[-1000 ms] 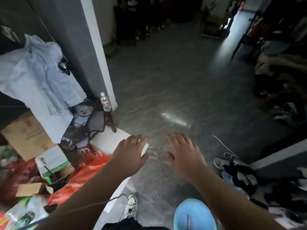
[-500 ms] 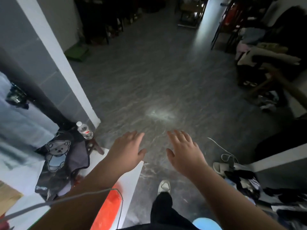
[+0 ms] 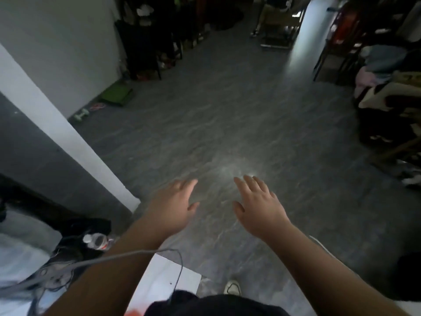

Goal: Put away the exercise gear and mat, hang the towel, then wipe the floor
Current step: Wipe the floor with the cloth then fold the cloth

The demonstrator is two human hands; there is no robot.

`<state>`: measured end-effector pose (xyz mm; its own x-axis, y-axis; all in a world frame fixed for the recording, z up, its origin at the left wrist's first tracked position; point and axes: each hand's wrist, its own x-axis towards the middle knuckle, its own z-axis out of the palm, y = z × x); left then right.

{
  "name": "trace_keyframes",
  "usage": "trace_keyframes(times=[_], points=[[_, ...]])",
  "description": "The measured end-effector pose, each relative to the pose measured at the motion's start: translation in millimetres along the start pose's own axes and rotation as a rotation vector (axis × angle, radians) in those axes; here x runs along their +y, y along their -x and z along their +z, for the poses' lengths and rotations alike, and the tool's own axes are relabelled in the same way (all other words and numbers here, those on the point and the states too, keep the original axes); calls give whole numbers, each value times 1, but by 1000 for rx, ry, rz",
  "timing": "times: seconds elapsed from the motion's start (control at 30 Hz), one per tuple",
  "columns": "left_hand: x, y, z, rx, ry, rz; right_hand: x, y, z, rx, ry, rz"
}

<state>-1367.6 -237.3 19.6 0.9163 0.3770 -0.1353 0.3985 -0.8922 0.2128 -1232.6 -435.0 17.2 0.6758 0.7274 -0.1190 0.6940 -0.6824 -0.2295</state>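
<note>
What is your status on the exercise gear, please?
Left hand and right hand open, holding nothing. Green dumbbell and green mat on the floor by the far wall. Bare floor between.

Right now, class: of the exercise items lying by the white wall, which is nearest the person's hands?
The pale green dumbbell; the red rope and green mat lie farther back.

The floor (image 3: 262,124) is showing a smooth, grey, streaked stone-like finish, glossy enough to be throwing back a pale glare. A clear plastic bottle (image 3: 96,241) is lying on dark cloth (image 3: 91,226), while a green mat (image 3: 116,95) by the matt painted wall (image 3: 57,42) is looking soft and dull.
</note>
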Motion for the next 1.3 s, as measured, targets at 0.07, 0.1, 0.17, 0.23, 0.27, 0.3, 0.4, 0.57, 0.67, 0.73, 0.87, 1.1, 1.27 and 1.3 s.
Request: trace_keyframes(times=[0.07,0.1,0.17,0.23,0.27,0.3,0.4,0.57,0.67,0.73,0.87,1.1,1.27,1.3], points=[[-17,-30,-6,-4,29,-40,-4,-48,-8,-26,3,-40],[-27,-45,-8,0,35,-58,-9,-71,-12,-37,-5,-66],[-51,-76,-14,12,39,-95,-20,-117,-17,-55,-16,-118],[-80,-111,-20,15,61,-141,-33,-166,-19,-70,-10,-168],[-96,-130,-22,18,79,-166,-40,-192,-19,-72,-4,-191],[-113,-150,-25,28,94,-186,-48,-220,-20,-70,2,-209],[-171,-213,-37,53,122,-224,-78,-310,-20,-54,9,-253],[-272,-322,-78,11,116,-279,-131,-468,-25,-89,13,-256],[-322,-385,-108,-25,78,-258,-159,-555,-33,-97,-1,-249],[-349,-430,-127,-32,58,-254,-173,-606,-39,-88,-16,-249],[-383,-519,-155,-47,65,-240,-177,-692,-48,-88,-81,-221],[-440,-701,-177,-32,50,-244,-144,-881,-58,-60,-112,-202],[-481,-852,-214,-24,96,-311,-129,-1054,-90,-87,-107,-267],[-491,-877,-224,-21,93,-329,-131,-1086,-99,-99,-100,-293]])
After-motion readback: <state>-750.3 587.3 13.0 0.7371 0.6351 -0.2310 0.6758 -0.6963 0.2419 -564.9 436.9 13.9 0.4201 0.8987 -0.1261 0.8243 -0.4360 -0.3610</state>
